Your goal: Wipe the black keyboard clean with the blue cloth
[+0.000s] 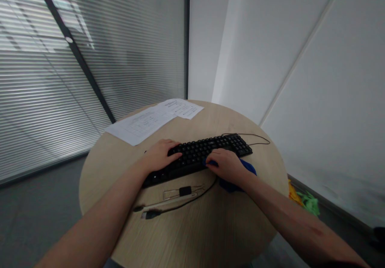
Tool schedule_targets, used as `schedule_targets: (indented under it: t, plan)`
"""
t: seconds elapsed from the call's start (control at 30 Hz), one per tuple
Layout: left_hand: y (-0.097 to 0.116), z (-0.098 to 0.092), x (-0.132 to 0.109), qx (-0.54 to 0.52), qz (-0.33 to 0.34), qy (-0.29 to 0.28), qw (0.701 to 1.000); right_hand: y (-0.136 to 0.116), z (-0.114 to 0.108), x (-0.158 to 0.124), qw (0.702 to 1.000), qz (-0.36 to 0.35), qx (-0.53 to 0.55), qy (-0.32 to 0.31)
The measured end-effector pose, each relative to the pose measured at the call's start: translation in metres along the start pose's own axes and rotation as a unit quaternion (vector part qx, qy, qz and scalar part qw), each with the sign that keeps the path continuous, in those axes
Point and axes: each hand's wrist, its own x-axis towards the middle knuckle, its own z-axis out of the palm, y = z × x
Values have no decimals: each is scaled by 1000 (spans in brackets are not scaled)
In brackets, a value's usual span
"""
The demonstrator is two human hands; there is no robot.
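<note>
A black keyboard [197,152] lies at a slant across the round wooden table. My left hand [161,155] is over its left end, the thumb on the keys and the fingers at the far edge, holding it. In my right hand [224,163] is a bunched blue cloth [249,167], pinched between thumb and fingers at the keyboard's near edge, right of its middle. Part of the cloth hangs below the palm onto the table. Nearer me lie a black binder clip [185,191], a thin pale stick [168,201] and a black USB cable [183,204].
Printed paper sheets [144,124] lie at the table's far left. The keyboard's thin cord [261,137] loops on the right. Beyond the round table [186,240] are a blind-covered glass partition [144,51] and a white wall [325,79]. Orange and green items [306,200] lie on the floor at right.
</note>
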Motion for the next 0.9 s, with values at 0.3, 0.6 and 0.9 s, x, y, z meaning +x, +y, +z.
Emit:
schedule_targets:
  t: [0.3, 0.6, 0.9]
  plan:
    - [-3, 2, -2, 0, -7, 2, 1000, 29, -15, -6, 999, 48, -7, -14]
    - [-3, 3, -4, -8, -22, 15, 1000, 29, -16, -8, 998, -8, 49, 38]
    - [-29, -9, -12, -35, -134, 24, 990, 19, 0, -3, 988, -143, 61, 24]
